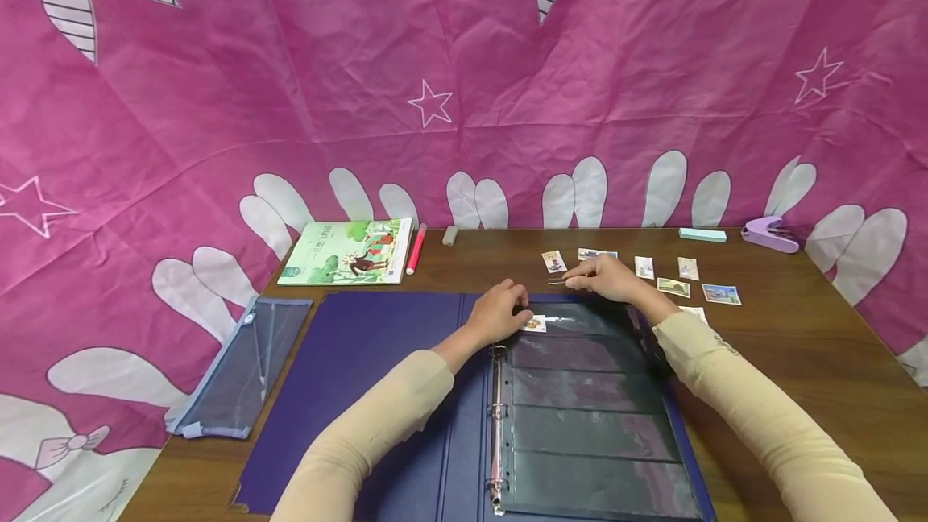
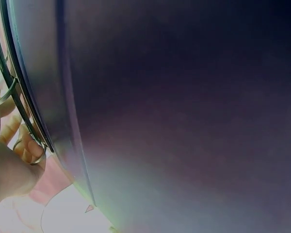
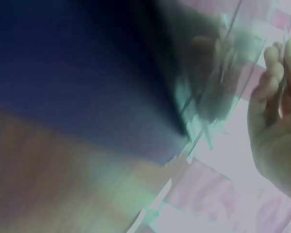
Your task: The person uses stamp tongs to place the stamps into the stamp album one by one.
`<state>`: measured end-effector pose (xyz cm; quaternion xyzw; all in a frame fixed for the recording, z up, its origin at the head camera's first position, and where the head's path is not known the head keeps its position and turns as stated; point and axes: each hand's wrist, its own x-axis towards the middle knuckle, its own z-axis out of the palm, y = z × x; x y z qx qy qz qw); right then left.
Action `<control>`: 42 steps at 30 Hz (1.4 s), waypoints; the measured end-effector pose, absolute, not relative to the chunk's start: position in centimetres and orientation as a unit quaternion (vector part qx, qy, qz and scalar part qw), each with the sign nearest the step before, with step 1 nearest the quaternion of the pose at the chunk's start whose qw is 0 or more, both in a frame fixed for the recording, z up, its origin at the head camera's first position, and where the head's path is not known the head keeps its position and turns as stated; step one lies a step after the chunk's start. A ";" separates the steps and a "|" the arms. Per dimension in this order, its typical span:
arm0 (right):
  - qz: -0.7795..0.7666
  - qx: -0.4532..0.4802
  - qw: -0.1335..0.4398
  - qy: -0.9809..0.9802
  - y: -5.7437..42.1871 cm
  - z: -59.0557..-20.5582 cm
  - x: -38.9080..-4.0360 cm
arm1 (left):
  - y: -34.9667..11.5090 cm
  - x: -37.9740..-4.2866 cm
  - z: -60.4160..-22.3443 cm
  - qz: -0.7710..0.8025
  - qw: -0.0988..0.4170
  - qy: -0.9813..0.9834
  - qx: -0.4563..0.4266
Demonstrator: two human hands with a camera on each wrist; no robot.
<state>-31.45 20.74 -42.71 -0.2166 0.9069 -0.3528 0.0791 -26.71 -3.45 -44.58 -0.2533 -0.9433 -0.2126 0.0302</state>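
Note:
An open dark blue ring binder (image 1: 377,393) holds a black page (image 1: 594,433) with clear strip pockets. At the page's top left corner lies a small stamp (image 1: 537,324), overlapping the top pocket. My left hand (image 1: 496,312) rests beside it, fingers loosely bent and the thumb tip at the stamp's left edge. In the left wrist view that hand is partly hidden behind the binder rings (image 2: 12,90). Above the page's top edge, my right hand (image 1: 605,278) pinches metal tweezers (image 1: 557,281), tips pointing left. Nothing shows between the tips.
Several loose stamps (image 1: 721,294) are spread on the wooden table (image 1: 797,353) behind and right of the binder. A picture book (image 1: 348,252), red marker (image 1: 416,250), eraser (image 1: 450,236) and mesh pouch (image 1: 246,369) lie left. A purple stapler (image 1: 771,234) and pale-blue box (image 1: 702,235) stand back right.

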 end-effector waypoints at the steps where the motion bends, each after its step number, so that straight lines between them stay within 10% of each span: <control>1: -0.351 -0.205 0.055 0.912 21.0 -42.7 -31.5 | -3.5 -26.7 -44.6 -0.212 0.030 -0.943 -0.255; 14: -0.299 -0.076 -0.072 0.948 21.9 -41.9 -33.3 | -3.3 -26.5 -44.4 -0.192 0.041 -0.945 -0.262; 42: -0.192 -0.060 0.012 0.980 19.7 -42.9 -36.0 | -3.2 -26.4 -44.4 -0.185 0.028 -0.950 -0.251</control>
